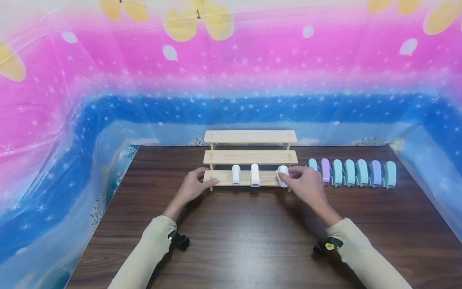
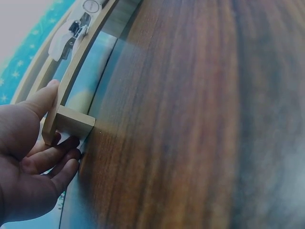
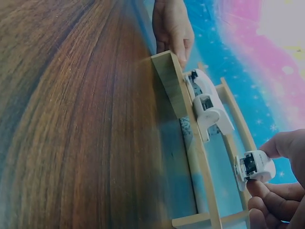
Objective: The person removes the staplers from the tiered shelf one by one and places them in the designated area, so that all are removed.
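Observation:
A three-step wooden display rack (image 1: 250,157) stands on the table. My left hand (image 1: 193,184) grips the left end of its lowest step; in the left wrist view the thumb lies on top and the fingers curl below. Two white staplers, one left (image 1: 236,174) and one near the middle (image 1: 255,175), stand on that step. At the step's right end my right hand (image 1: 306,185) pinches a third white stapler (image 3: 257,165) between thumb and fingers. Whether this stapler touches the wood I cannot tell.
Right of the rack stands a row of several coloured staplers: a purple one (image 1: 325,171), teal ones such as the end one (image 1: 389,174), and a lavender one (image 1: 375,174). A patterned cloth (image 1: 231,80) hangs behind the brown wooden table (image 1: 238,241).

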`<state>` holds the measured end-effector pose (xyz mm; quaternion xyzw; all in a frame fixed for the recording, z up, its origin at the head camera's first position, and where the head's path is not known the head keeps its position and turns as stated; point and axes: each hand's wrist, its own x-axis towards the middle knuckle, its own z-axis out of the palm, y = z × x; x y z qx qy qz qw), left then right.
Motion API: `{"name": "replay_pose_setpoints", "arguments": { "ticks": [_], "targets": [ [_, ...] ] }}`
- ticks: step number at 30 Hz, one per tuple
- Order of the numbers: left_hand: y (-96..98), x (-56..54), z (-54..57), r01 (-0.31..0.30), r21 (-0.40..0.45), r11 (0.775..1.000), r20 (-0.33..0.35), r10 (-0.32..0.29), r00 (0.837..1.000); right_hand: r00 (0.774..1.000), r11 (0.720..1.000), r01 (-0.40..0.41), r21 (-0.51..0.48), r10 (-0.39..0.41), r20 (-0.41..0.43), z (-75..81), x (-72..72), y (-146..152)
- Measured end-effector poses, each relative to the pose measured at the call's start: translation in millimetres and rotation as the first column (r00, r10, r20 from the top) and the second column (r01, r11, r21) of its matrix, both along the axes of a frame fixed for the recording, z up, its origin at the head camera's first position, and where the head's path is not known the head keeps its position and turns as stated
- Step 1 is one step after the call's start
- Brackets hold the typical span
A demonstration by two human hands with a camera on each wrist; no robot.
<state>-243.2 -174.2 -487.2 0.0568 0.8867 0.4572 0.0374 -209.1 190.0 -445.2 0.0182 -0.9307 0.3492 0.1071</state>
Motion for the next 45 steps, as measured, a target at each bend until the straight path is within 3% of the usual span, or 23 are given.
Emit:
{"name": "replay_pose_setpoints", "arguments": {
  "ticks": [11,22,35,45],
  "targets": [
    [-0.1,0.9,-0.6,-0.005,0.003,1.000,0.003,0.005,1.000,1.000,1.000,0.023,-0.020,-0.023,-0.016,2.0,11.3,16.9],
    [-0.2,0.9,0.3,-0.004,-0.002,1.000,0.014,0.004,1.000,0.995,0.995,0.096,0.003,-0.096,-0.008,0.4,23.9,47.0],
    [0.7,0.3,-1.0,-0.005,-0.011,1.000,0.016,0.005,1.000,0.985,0.987,0.156,0.025,-0.158,0.069,-10.6,36.5,76.2],
    [-0.4,0.0,-0.5,0.001,-0.023,1.000,0.010,-0.001,1.000,0.981,0.983,0.174,0.061,-0.178,0.072,-19.9,40.9,94.4]
  ]
}}
